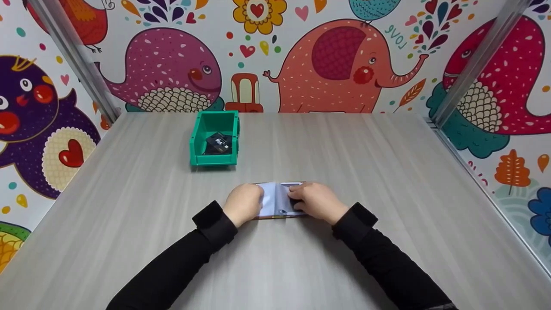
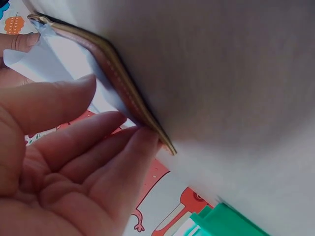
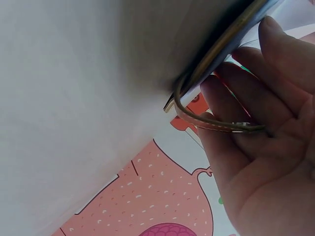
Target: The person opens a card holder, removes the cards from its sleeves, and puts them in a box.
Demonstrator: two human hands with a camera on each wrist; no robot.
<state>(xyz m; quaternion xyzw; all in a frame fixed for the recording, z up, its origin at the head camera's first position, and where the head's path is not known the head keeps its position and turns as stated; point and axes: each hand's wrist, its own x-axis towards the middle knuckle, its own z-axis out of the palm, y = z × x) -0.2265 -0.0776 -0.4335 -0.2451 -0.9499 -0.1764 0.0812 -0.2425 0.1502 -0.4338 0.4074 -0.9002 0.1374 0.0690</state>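
A small card holder [image 1: 269, 199] lies spread open on the table, with pale see-through sleeves inside and a brown stitched cover [image 2: 120, 73]. My left hand [image 1: 244, 203] holds its left side, thumb over the pages and fingertips at the cover's edge. My right hand [image 1: 319, 201] grips the right side, thumb on the inner page and fingers along the outer edge. Under the right fingertips a dark patch [image 1: 295, 203] shows at the sleeve, mostly covered by the hand. A thin brown strap [image 3: 211, 123] curves out from the cover across the right fingers.
Behind the card holder, to the left, stands a green bin [image 1: 214, 160] with several dark cards [image 1: 219, 143] in it. Printed panels [image 1: 254, 56] wall the table [image 1: 275, 267] at the back and both sides, with metal posts in the corners.
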